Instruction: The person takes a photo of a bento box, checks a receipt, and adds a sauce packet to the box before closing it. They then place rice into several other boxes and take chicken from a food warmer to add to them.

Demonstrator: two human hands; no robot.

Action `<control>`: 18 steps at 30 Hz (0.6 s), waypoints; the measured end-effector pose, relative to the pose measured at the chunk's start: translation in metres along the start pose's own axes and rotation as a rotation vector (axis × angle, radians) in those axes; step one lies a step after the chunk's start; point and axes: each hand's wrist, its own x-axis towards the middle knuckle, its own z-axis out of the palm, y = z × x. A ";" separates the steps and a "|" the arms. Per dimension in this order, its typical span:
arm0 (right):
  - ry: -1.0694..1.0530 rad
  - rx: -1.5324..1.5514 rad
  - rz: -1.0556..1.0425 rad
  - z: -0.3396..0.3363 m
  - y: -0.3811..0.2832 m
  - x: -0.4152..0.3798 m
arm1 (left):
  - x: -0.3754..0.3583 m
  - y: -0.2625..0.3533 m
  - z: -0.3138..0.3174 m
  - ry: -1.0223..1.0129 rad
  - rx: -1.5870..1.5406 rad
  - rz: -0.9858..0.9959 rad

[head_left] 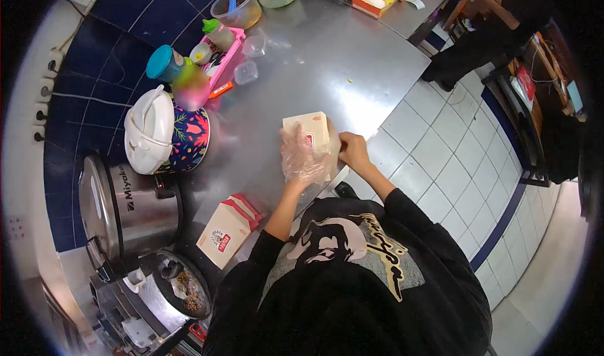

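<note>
My left hand (304, 158), in a clear plastic glove, lies over a cream cardboard takeaway box (313, 118). Its fingers are stretched flat across the top of the box. At the right side of that box, my bare right hand (353, 149) has curled fingers that close on the box's edge; the fingertips are partly hidden. A second takeaway box (229, 231), cream and red with a printed chicken logo, lies on the counter to the lower left, apart from both hands.
The steel counter (314, 60) ends on the right above a tiled floor (434, 148). Along its left stand a Miyako cooker (141, 211), a floral pot with white lid (189, 135), a pink basket (226, 60) and plastic tubs (236, 16). An open food box (377, 0) sits at the back.
</note>
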 end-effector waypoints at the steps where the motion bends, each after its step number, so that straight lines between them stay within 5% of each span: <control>1: -0.055 0.020 -0.076 0.006 0.001 0.001 | 0.001 0.002 -0.002 -0.018 -0.012 -0.027; 7: 0.003 0.021 -0.295 0.022 -0.004 -0.008 | -0.002 0.002 0.003 -0.035 0.337 0.085; 13: -0.075 -0.240 -0.443 0.025 0.003 -0.005 | -0.004 0.018 -0.010 -0.125 0.268 -0.087; 18: -0.141 -0.452 -0.386 0.002 0.011 -0.011 | 0.001 0.001 -0.018 -0.116 0.290 -0.036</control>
